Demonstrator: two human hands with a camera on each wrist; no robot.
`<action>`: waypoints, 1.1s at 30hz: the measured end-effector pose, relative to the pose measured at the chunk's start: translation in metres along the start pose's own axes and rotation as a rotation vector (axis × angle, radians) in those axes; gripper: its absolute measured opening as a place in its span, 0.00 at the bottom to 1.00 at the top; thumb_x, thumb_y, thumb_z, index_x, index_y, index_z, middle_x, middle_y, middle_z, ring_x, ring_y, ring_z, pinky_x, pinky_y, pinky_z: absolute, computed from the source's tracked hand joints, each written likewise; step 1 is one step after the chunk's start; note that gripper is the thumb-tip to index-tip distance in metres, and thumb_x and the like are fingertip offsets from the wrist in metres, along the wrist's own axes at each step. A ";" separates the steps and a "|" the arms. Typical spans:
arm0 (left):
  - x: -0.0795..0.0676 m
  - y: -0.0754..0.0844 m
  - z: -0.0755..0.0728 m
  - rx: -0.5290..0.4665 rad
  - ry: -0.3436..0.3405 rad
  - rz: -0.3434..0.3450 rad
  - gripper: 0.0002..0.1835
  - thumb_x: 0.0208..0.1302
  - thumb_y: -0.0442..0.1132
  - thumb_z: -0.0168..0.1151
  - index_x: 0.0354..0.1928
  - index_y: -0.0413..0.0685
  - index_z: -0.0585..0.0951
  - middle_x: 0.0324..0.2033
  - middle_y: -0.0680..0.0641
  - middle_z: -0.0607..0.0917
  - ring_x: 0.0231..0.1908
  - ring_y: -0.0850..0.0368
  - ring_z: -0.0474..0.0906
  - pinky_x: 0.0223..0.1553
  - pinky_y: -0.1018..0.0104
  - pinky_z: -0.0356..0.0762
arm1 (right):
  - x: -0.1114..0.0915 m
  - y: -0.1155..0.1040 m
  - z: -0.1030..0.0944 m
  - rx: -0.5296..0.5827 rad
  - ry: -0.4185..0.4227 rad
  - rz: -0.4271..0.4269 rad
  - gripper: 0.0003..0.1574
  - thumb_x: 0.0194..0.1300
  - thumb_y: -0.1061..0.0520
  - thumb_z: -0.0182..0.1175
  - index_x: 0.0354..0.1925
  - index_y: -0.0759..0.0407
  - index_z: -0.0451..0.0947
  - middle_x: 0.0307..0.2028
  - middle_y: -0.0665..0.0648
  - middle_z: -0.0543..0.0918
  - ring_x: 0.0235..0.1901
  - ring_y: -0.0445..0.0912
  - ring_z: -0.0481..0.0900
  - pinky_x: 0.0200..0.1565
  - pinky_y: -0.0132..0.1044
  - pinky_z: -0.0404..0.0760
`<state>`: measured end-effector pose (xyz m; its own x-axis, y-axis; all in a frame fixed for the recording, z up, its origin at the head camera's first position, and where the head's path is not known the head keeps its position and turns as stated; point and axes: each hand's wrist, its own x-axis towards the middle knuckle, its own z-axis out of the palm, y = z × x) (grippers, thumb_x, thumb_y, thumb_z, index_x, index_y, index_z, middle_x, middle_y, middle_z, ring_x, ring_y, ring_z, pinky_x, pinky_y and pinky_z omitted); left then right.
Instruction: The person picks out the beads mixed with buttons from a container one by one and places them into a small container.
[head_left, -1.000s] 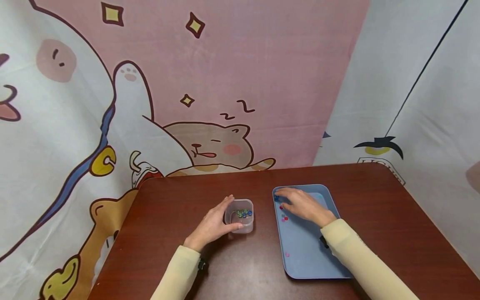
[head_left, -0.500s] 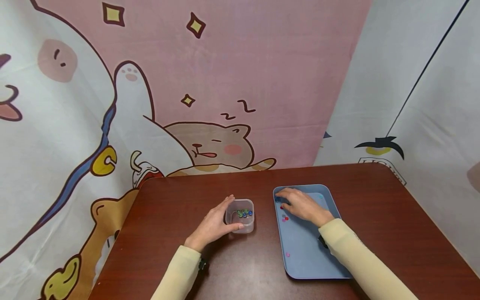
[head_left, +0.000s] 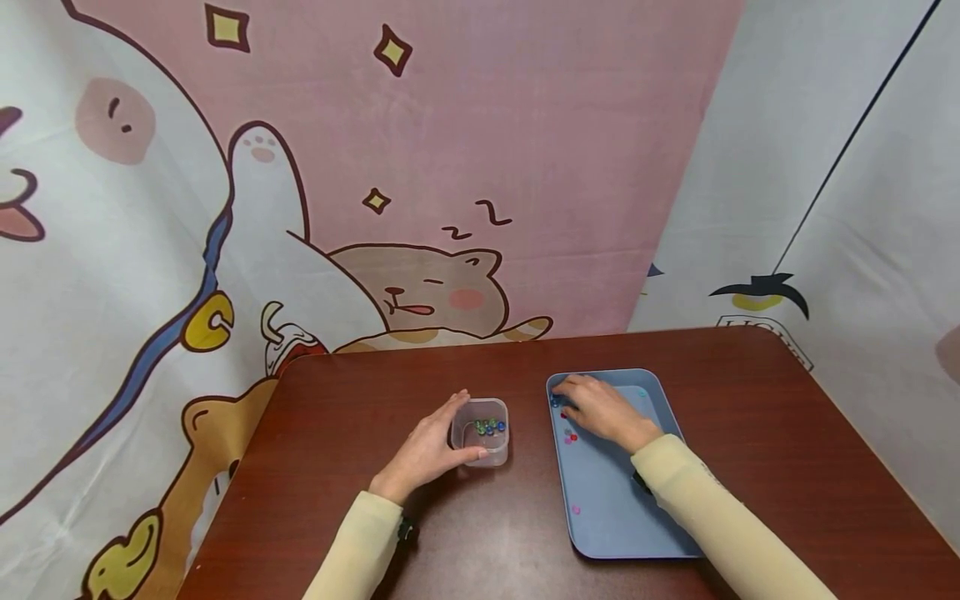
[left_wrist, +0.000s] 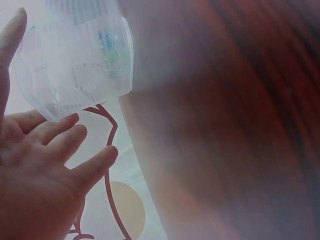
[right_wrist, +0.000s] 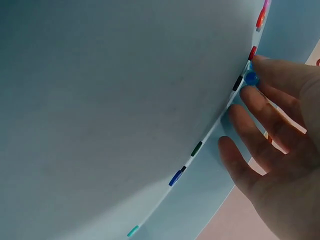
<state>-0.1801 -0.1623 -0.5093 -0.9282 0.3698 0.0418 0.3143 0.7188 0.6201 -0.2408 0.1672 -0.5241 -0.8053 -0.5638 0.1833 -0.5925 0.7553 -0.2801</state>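
Note:
My left hand (head_left: 423,450) holds a small clear plastic container (head_left: 491,457) at its left side, fingers along the far edge and thumb at the near rim. Green and blue beads (head_left: 490,427) lie inside it. My right hand (head_left: 603,410) reaches into the far left corner of a blue tray (head_left: 622,508). In the right wrist view, a round blue bead (right_wrist: 251,77) sits pinched between thumb and index finger, while the other fingers spread loosely. A red bead (right_wrist: 252,53) and a black one (right_wrist: 237,83) lie right by these fingertips.
Red and pink beads (head_left: 573,437) lie along the tray's left side, with one pink bead (head_left: 576,509) nearer the front. A teal bead (head_left: 642,393) is at the far right. Tray and container stand on a brown wooden table (head_left: 495,533), a printed curtain (head_left: 570,167) behind.
My right hand has shifted slightly at the tray's corner, its fingertips drawing closer together at the blue bead. The left hand and the container have stayed in place.

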 end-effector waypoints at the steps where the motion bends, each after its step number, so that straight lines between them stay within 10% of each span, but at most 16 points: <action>1: 0.000 0.000 0.000 0.000 -0.001 0.000 0.55 0.56 0.64 0.76 0.80 0.48 0.63 0.78 0.46 0.63 0.75 0.45 0.63 0.70 0.43 0.66 | 0.000 0.000 0.000 -0.005 0.001 0.000 0.20 0.64 0.64 0.71 0.55 0.65 0.84 0.52 0.62 0.84 0.52 0.57 0.83 0.53 0.55 0.82; 33: 0.000 0.000 0.000 -0.011 0.000 0.002 0.55 0.55 0.64 0.76 0.79 0.48 0.64 0.78 0.48 0.63 0.75 0.46 0.63 0.70 0.44 0.66 | -0.002 -0.006 -0.018 0.107 0.070 0.078 0.09 0.67 0.64 0.70 0.46 0.62 0.86 0.43 0.56 0.85 0.42 0.51 0.85 0.45 0.48 0.85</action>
<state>-0.1800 -0.1623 -0.5093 -0.9275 0.3714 0.0434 0.3143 0.7114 0.6286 -0.2363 0.1695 -0.5061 -0.8507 -0.4770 0.2209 -0.5253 0.7542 -0.3940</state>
